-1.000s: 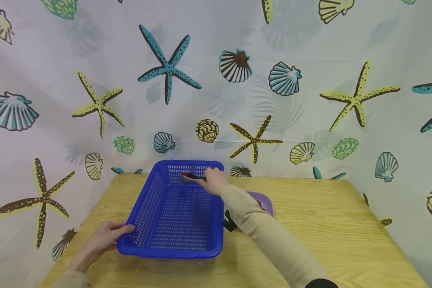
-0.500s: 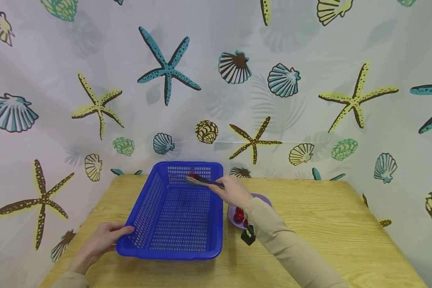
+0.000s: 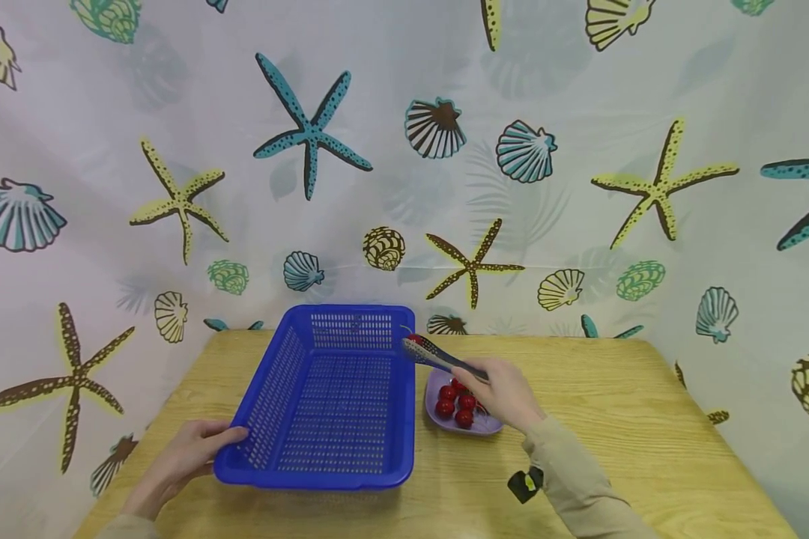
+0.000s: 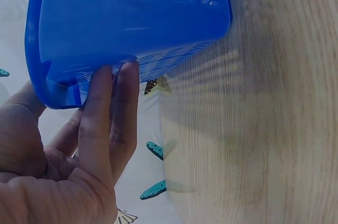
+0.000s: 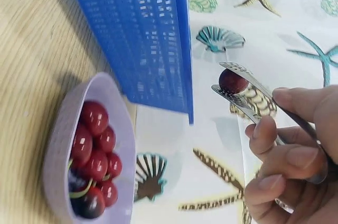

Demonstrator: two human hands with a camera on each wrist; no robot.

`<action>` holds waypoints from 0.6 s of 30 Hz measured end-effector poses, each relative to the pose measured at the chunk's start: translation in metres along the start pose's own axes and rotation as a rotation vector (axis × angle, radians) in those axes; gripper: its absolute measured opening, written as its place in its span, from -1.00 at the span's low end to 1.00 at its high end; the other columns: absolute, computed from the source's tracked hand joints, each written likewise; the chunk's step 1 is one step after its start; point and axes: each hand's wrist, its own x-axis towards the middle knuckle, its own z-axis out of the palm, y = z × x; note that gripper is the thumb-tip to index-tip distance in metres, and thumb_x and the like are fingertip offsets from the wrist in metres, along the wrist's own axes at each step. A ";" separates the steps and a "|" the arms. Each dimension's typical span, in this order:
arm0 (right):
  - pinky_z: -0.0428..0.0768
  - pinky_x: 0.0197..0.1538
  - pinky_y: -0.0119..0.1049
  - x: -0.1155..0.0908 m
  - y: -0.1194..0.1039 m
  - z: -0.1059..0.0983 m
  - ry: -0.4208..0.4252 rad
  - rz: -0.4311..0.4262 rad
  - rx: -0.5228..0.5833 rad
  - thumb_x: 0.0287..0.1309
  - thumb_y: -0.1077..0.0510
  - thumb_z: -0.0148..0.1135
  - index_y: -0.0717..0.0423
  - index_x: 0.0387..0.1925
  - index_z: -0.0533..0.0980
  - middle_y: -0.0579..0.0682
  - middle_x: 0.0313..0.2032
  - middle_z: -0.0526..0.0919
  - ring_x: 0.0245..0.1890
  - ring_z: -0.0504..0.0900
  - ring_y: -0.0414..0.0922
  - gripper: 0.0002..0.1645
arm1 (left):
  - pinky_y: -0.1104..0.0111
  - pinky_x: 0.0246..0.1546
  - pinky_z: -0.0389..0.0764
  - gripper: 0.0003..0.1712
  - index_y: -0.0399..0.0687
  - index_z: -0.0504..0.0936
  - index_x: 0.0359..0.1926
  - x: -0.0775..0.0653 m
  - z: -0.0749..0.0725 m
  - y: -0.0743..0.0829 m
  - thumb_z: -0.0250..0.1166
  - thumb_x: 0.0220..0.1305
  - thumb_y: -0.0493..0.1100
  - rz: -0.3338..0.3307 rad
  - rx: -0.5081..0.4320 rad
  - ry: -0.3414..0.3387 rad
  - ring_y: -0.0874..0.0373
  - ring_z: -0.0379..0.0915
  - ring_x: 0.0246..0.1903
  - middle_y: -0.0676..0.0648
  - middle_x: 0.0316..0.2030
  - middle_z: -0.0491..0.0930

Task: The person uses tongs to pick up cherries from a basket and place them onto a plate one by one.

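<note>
My left hand (image 3: pixel 190 453) holds the near left corner of a blue plastic basket (image 3: pixel 313 479), thumb over the rim. In the left wrist view its fingers (image 4: pixel 96 123) press against the basket's outer wall. My right hand (image 3: pixel 507 391) grips metal tongs (image 3: pixel 414 352) with perforated tips. Between those tips sits one dark red cherry (image 5: pixel 232 82), level with the basket's right rim and near the purple bowl (image 5: pixel 58 150). That bowl stands right of the basket with several red cherries (image 3: pixel 467 402) in it, some with green stems. No cherries show inside the basket.
A wooden table (image 3: pixel 600 419) carries the basket and bowl. Behind it hangs a white curtain (image 3: pixel 580 90) printed with starfish and shells. A small black object (image 3: pixel 524 485) hangs at the right sleeve.
My right hand has moved right and toward me, carrying the tongs and cherry from over the basket's far end to its right rim. The bowl's cherries are uncovered. The left hand stays put.
</note>
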 end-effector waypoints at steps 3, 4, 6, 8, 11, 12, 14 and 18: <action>0.63 -0.24 -0.20 -0.018 0.013 -0.011 0.013 0.075 -0.012 0.41 -0.07 0.17 0.09 -0.02 0.70 -0.02 -0.27 0.79 -0.29 0.67 -0.13 -0.62 | 0.21 -0.13 0.78 -0.32 -0.64 0.35 0.29 0.001 0.000 -0.001 0.14 0.51 -0.04 -0.001 -0.007 0.000 0.10 0.74 -0.15 -0.15 -0.08 0.75; 0.65 -0.23 -0.19 -0.025 0.018 -0.015 0.018 0.104 -0.021 0.42 -0.08 0.16 0.11 0.02 0.68 0.01 -0.22 0.79 -0.27 0.69 -0.12 -0.58 | 0.22 -0.13 0.78 -0.32 -0.64 0.35 0.29 0.001 0.000 -0.001 0.14 0.51 -0.04 0.001 -0.007 -0.001 0.10 0.74 -0.15 -0.15 -0.08 0.76; 0.64 -0.28 -0.22 -0.036 0.025 -0.021 0.021 0.152 -0.028 0.42 -0.10 0.15 0.12 0.05 0.67 0.05 -0.18 0.79 -0.30 0.70 -0.14 -0.55 | 0.21 -0.13 0.78 -0.31 -0.65 0.34 0.29 0.000 0.000 -0.001 0.14 0.51 -0.04 0.007 -0.007 -0.006 0.10 0.74 -0.14 -0.16 -0.08 0.75; 0.61 -0.34 -0.28 -0.047 0.033 -0.026 0.022 0.184 -0.035 0.42 -0.12 0.15 0.13 0.06 0.66 0.05 -0.21 0.79 -0.37 0.68 -0.19 -0.53 | 0.21 -0.13 0.78 -0.31 -0.65 0.34 0.29 -0.001 0.000 -0.001 0.14 0.50 -0.04 0.005 -0.008 -0.006 0.09 0.74 -0.14 -0.17 -0.07 0.75; 0.51 -0.45 -0.38 -0.060 0.043 -0.031 0.025 0.185 -0.032 0.42 -0.12 0.15 0.10 0.02 0.69 -0.03 -0.34 0.76 -0.49 0.59 -0.29 -0.56 | 0.21 -0.12 0.78 -0.29 -0.65 0.32 0.30 -0.001 -0.001 -0.001 0.14 0.51 -0.03 -0.001 -0.008 -0.006 0.10 0.74 -0.14 -0.17 -0.07 0.75; 0.49 -0.46 -0.39 -0.063 0.047 -0.032 0.032 0.175 -0.043 0.42 -0.11 0.16 0.09 0.00 0.69 -0.06 -0.36 0.76 -0.51 0.56 -0.31 -0.58 | 0.21 -0.11 0.78 -0.29 -0.65 0.32 0.31 0.000 -0.001 0.000 0.14 0.51 -0.02 -0.005 -0.010 -0.004 0.10 0.74 -0.14 -0.16 -0.07 0.75; 0.50 -0.46 -0.39 -0.070 0.054 -0.033 0.049 0.154 -0.070 0.41 -0.10 0.17 0.06 -0.04 0.71 -0.12 -0.39 0.75 -0.51 0.54 -0.32 -0.62 | 0.21 -0.11 0.78 -0.28 -0.65 0.31 0.31 -0.001 0.000 0.000 0.14 0.50 -0.02 -0.005 -0.012 -0.007 0.10 0.74 -0.13 -0.16 -0.07 0.75; 0.48 -0.44 -0.39 -0.079 0.067 -0.032 0.059 0.137 -0.123 0.40 -0.08 0.18 0.06 -0.04 0.71 -0.16 -0.39 0.76 -0.51 0.50 -0.32 -0.63 | 0.21 -0.12 0.78 -0.28 -0.65 0.33 0.30 -0.001 0.001 0.000 0.16 0.49 -0.02 -0.004 -0.017 -0.005 0.10 0.74 -0.14 -0.15 -0.08 0.76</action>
